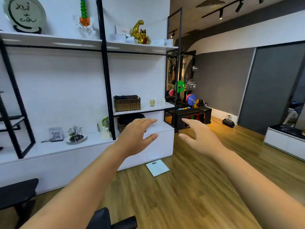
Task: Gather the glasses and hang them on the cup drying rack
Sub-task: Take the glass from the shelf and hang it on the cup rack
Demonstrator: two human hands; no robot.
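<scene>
two small yellowish tumbler glasses (152, 102) sit ungathered on the white shelf (158, 106); the chrome pronged drying rack (76, 134) is bare; left hand (137, 136) and right hand (197, 137) reach, fingers spread, grasping nothing.

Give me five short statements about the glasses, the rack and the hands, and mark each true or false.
1. Both hands, left hand and right hand, are empty. True.
2. The yellowish glass hangs on the cup drying rack. False: it stands on the shelf right of the wicker basket.
3. The rack stands on a round tray. True.
4. The rack is full of glasses. False: none visibly hang on its pegs.
5. The left hand grips the basket. False: it holds nothing.
</scene>
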